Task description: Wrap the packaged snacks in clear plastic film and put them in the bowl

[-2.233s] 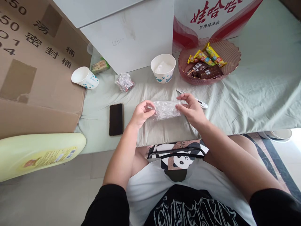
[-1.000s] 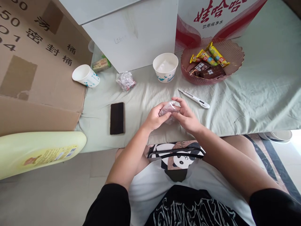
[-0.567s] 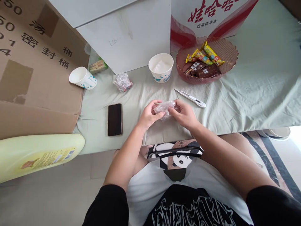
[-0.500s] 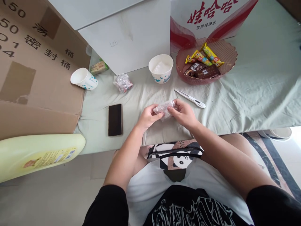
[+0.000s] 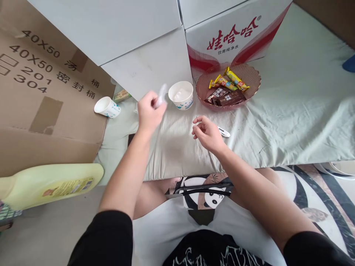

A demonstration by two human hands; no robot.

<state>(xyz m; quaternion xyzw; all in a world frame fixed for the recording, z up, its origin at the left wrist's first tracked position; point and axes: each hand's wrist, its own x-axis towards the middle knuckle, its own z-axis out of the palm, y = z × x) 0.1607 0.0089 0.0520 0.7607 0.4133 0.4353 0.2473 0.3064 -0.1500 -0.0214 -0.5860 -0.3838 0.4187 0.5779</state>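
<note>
My left hand (image 5: 150,109) is raised above the cloth, its fingers pinched on a crumpled clear plastic wrapper (image 5: 162,94), which is blurred by motion. To the right of the wrapper stands a white paper bowl (image 5: 181,106) with something whitish and translucent inside. My right hand (image 5: 205,133) hovers with loosely curled fingers apart, and I see nothing in them. Partly hidden behind this hand lies a white utility knife (image 5: 224,132). A dark phone (image 5: 131,139) shows only a corner past my left forearm.
A pink ribbed bowl (image 5: 255,83) holds several wrapped snacks, in front of a white and red carton (image 5: 230,46). A paper cup (image 5: 108,107) lies tilted by the cardboard box (image 5: 61,107). At the left front is a pale yellow bottle (image 5: 55,181).
My hands have come apart. The left has carried the plastic wrapper up and left toward the paper bowl, while the right has let go of it. The camera view has shifted too.
</note>
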